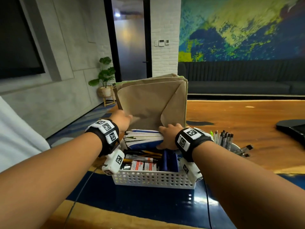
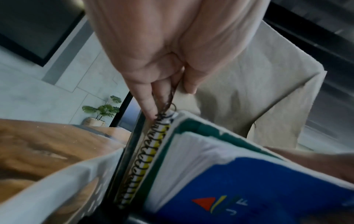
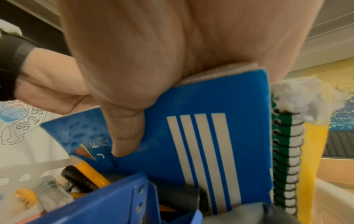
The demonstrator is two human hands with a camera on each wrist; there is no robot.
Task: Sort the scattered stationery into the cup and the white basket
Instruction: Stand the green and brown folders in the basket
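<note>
Your left hand (image 1: pixel 123 119) pinches stiff brown envelopes (image 1: pixel 153 103), upright at 12 o'clock in the perforated white basket (image 1: pixel 153 179). Your right hand (image 1: pixel 168 138) grips the blue spiral notebook (image 3: pixel 201 136) there; the cup (image 1: pixel 231 146) stands at 3 o'clock.

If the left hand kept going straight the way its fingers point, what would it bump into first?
Probably the black wire spiral of the green-covered notebook: the left hand has fingertips already at its top end, beside the brown paper envelopes. Depth is unclear.

We reach both arms forward, our left hand (image 1: pixel 123 119) pinching at eleven o'clock, our right hand (image 1: pixel 168 136) gripping at one o'clock.
</note>
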